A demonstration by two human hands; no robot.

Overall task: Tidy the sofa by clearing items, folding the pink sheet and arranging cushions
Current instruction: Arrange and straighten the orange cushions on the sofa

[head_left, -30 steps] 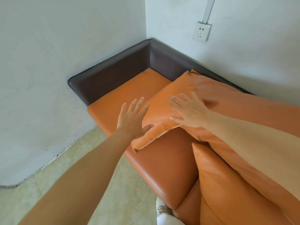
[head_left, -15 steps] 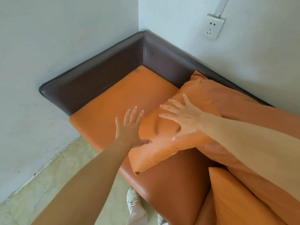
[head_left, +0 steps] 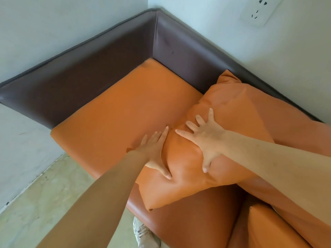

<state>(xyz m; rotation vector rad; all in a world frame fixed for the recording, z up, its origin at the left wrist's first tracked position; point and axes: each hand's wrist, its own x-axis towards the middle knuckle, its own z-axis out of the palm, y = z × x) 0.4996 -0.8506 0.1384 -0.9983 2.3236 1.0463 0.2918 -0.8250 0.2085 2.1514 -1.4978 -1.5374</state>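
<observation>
Nearest me is my white shoe on the pale floor, just off the sofa's front edge. Above it, both my grips are spread flat on the orange cushion, which lies tilted across the orange seat with its near corner hanging past the front edge. My left hand lies along its left edge, fingers straight and thumb pressing into the cover. My right hand is splayed on top, nothing pinched. I judge I'm squaring this cushion into place: to do it well I should keep both palms flat, push evenly toward the far right so it slides without creasing, and stop once it sits snug against the brown backrest. Another orange cushion leans behind it on the right. I can't see the pink sheet anywhere. A wall socket sits far right
</observation>
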